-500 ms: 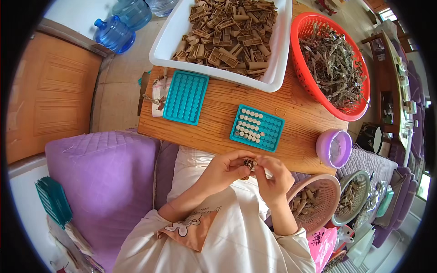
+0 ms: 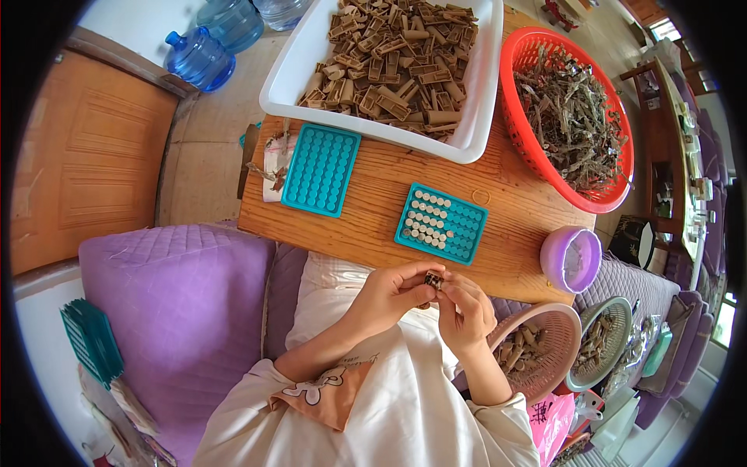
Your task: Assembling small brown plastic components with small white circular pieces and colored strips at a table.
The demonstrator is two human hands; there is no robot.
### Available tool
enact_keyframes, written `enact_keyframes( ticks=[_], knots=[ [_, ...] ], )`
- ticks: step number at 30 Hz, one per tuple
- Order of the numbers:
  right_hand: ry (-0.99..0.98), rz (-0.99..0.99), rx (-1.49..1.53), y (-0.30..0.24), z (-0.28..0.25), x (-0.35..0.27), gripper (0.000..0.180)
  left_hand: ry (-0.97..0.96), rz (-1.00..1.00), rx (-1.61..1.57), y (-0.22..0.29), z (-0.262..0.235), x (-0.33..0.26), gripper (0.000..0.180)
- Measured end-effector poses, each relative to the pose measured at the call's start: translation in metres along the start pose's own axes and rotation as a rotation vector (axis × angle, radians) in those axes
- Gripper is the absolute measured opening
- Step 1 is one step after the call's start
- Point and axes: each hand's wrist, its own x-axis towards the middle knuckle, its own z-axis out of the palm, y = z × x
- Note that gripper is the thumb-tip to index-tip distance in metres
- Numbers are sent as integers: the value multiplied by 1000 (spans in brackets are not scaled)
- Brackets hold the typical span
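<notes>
Left hand pinched small dark piece; right hand curled against it, hold unclear. Slack pinch risked dropping it toward six o'clock, onto shirt.

A head-worn fisheye camera looks steeply down from close above — left hand and right hand just off centre toward five o'clock, wooden table toward twelve, orange door between nine and ten, wearer's pale shirt at six.
</notes>
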Motion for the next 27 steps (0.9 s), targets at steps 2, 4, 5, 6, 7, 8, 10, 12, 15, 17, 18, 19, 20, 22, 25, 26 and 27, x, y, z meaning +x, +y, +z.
enact_keyframes(
  ticks=[2,4,5,6,7,8,10,12,15,17,18,19,20,22,25,26,27],
  knots=[
    [-131,67,26,-2,-5,9,24,42,46,204,-1,-2,0,31],
    [-321,158,38,-1,-15,20,23,56,26,369,4,-1,-1,30],
    [-512,248,48,-1,-21,26,21,68,5,532,6,0,-3,30],
    [-512,247,47,0,-26,32,21,67,6,532,9,2,-3,30],
    [-665,344,76,1,-29,37,21,38,-43,654,11,4,-4,30],
    [-818,442,106,2,-32,43,22,9,-93,777,12,6,-5,29],
    [-905,536,147,4,-37,56,27,-42,-68,800,11,9,-6,30],
    [-939,470,142,6,-40,63,33,-140,29,784,6,9,-6,26],
    [-999,414,278,17,-42,69,40,-212,-131,463,3,5,-5,29],
    [-1011,411,371,22,-46,69,41,-227,-177,213,-3,0,-2,29],
    [-1023,395,365,25,-50,69,40,-219,-114,174,-4,-3,-2,28],
    [-1035,380,360,28,-55,69,39,-210,-52,135,-3,-6,-1,28],
    [-1025,380,357,31,-63,68,39,-218,-53,142,-2,-8,-1,28],
    [-983,386,563,43,-87,60,37,-104,-31,134,4,-15,1,26],
    [-844,379,668,63,-143,49,44,-27,-19,150,14,-18,3,27],
    [-744,450,680,68,-165,41,45,13,6,118,15,-20,2,27],
    [-515,528,798,71,-186,28,46,-22,-9,132,18,-19,2,27]
  ],
)
